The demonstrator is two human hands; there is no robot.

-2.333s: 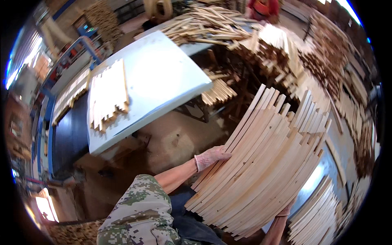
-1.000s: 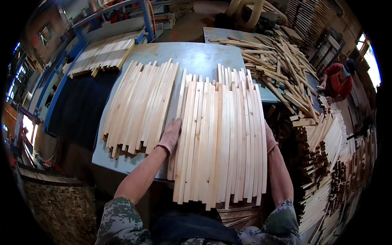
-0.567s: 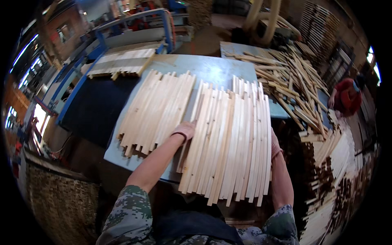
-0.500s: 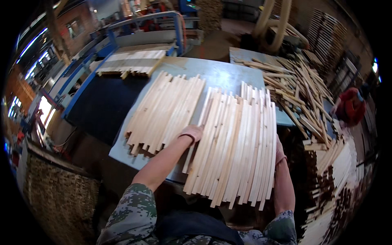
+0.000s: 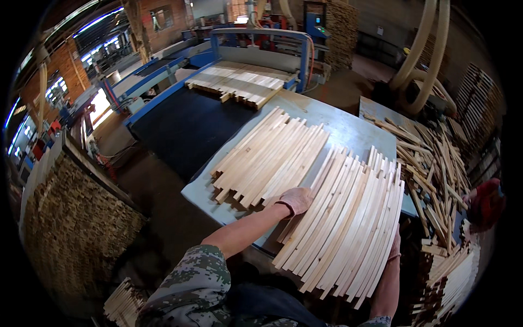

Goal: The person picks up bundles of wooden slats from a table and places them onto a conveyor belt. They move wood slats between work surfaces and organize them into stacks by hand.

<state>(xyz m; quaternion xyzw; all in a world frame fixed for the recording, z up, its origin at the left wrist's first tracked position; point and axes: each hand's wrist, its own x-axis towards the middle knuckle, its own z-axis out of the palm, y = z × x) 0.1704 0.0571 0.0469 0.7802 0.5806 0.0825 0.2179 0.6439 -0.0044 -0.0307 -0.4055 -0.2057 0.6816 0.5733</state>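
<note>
A wide batch of pale wooden strips lies side by side on a light blue-grey table, its near ends jutting past the front edge. My gloved left hand presses on the batch's left side, the fingers partly hidden against the outer strips. At its right edge is my gloved right hand, mostly covered by the strips, so the batch sits between both hands. Just left of my left hand rests a second batch of strips, with uneven ends.
Left of the table runs a black conveyor belt into a blue-framed machine, with joined strips at its mouth. Loose offcuts are heaped on the right, near a person in red. Stacked wood stands at lower left.
My view has turned left, so the table and both batches appear farther right. My hands stay at the batch's two sides, and the outer left strips now lie closer against the rest.
</note>
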